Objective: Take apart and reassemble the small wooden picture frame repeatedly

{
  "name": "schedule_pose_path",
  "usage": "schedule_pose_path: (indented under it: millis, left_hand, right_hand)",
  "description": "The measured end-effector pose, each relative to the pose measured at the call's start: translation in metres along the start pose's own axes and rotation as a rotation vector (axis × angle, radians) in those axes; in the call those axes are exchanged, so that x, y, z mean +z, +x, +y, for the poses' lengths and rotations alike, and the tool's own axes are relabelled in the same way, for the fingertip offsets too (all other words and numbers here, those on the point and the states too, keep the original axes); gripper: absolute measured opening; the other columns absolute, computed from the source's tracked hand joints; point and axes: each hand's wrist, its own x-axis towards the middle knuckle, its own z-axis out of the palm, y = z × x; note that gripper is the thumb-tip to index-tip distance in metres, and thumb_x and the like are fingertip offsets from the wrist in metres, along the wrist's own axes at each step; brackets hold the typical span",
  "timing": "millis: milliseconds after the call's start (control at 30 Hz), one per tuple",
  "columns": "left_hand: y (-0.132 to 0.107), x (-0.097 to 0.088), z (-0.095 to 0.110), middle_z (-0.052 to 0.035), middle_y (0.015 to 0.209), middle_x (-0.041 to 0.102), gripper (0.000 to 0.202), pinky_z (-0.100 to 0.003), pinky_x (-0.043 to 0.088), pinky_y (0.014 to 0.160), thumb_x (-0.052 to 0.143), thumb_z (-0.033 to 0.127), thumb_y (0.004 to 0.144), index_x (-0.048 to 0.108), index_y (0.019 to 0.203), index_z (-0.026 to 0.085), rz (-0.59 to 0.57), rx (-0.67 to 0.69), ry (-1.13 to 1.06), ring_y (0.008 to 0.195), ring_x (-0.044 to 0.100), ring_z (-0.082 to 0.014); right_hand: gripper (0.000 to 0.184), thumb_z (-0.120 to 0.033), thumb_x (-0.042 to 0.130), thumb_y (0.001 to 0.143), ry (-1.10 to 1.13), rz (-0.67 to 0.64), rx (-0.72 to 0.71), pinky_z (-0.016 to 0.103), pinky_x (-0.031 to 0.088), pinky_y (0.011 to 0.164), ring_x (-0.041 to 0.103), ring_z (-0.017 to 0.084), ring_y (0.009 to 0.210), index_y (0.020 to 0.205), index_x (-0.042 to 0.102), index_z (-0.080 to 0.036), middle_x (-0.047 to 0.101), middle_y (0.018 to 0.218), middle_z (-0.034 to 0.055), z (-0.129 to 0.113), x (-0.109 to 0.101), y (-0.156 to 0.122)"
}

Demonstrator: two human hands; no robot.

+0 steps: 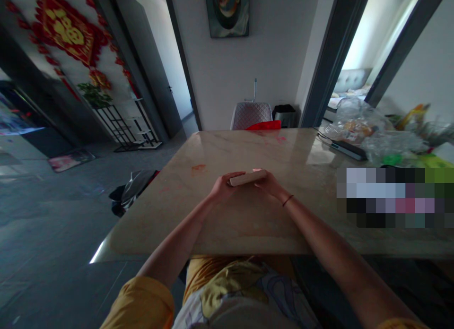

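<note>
Both my hands meet over the middle of a beige marble table (248, 215). Between them is a flat, tan rectangular object (247, 178), like a small slab or phone, held edge-on just above the tabletop. My left hand (222, 186) curls round its left end. My right hand (270, 183) grips its right end, with a thin red band on that wrist. My fingers are closed on the object on both sides.
A quilted chair (250, 115) with something red on it stands at the table's far end. Clear plastic bags and clutter (369, 128) and a dark remote (345, 149) lie at the right. A bag (133, 189) sits on the grey floor at left, near a plant stand (113, 123).
</note>
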Motion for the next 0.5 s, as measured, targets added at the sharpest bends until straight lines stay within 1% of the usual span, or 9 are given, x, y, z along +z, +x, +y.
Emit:
schedule_pose_path:
  millis: [67, 167, 267, 333, 400, 500]
  left_hand:
    - [-0.001, 0.000, 0.004, -0.0064, 0.114, 0.067, 0.042, -0.037, 0.047, 0.094, 0.058, 0.020, 0.072, 0.065, 0.113, 0.018, -0.005, -0.013, 0.008, 0.105, 0.062, -0.0225]
    - [-0.002, 0.000, 0.010, -0.0043, 0.117, 0.066, 0.042, -0.037, 0.046, 0.096, 0.056, 0.019, 0.074, 0.064, 0.115, 0.021, -0.026, -0.008, 0.062, 0.107, 0.061, -0.0226]
    - [-0.002, 0.001, 0.013, -0.0020, 0.120, 0.064, 0.044, -0.034, 0.045, 0.096, 0.056, 0.021, 0.076, 0.062, 0.119, 0.025, -0.071, 0.062, 0.137, 0.109, 0.060, -0.0210]
    - [-0.002, 0.001, 0.012, -0.0014, 0.123, 0.063, 0.046, -0.032, 0.045, 0.096, 0.056, 0.022, 0.077, 0.059, 0.123, 0.026, -0.087, 0.097, 0.199, 0.110, 0.059, -0.0197]
    - [-0.001, 0.002, 0.010, -0.0021, 0.127, 0.060, 0.048, -0.031, 0.044, 0.097, 0.056, 0.021, 0.077, 0.056, 0.126, 0.025, -0.083, 0.101, 0.271, 0.113, 0.058, -0.0193]
    - [0.000, 0.003, 0.008, -0.0032, 0.131, 0.057, 0.051, -0.030, 0.043, 0.098, 0.057, 0.020, 0.078, 0.052, 0.128, 0.024, -0.096, 0.074, 0.385, 0.116, 0.055, -0.0195]
  right_hand:
    - [0.053, -0.007, 0.062, 0.062, -0.009, -0.007, -0.020, 0.041, 0.043, 0.098, 0.060, 0.023, 0.107, 0.114, 0.061, -0.019, 0.066, 0.111, 0.0102, 0.002, 0.000, 0.000]
    - [0.058, -0.012, 0.067, 0.062, 0.021, -0.001, 0.002, 0.041, 0.044, 0.097, 0.061, 0.022, 0.104, 0.119, 0.057, -0.020, 0.066, 0.111, 0.0089, 0.005, 0.004, 0.000]
    - [0.066, -0.019, 0.073, 0.058, 0.062, 0.037, 0.043, 0.040, 0.045, 0.095, 0.062, 0.022, 0.103, 0.122, 0.055, -0.019, 0.065, 0.113, 0.0098, 0.005, 0.005, 0.001]
    - [0.068, -0.020, 0.075, 0.056, 0.068, 0.072, 0.073, 0.041, 0.046, 0.094, 0.062, 0.024, 0.103, 0.121, 0.055, -0.017, 0.064, 0.115, 0.0118, 0.002, 0.003, 0.002]
    - [0.063, -0.020, 0.072, 0.058, 0.079, 0.103, 0.097, 0.041, 0.046, 0.093, 0.062, 0.024, 0.103, 0.119, 0.057, -0.015, 0.065, 0.114, 0.0126, -0.001, 0.000, 0.004]
    - [0.053, -0.018, 0.065, 0.063, 0.120, 0.123, 0.124, 0.040, 0.047, 0.092, 0.063, 0.024, 0.101, 0.115, 0.059, -0.016, 0.067, 0.110, 0.0114, -0.001, -0.003, 0.005]
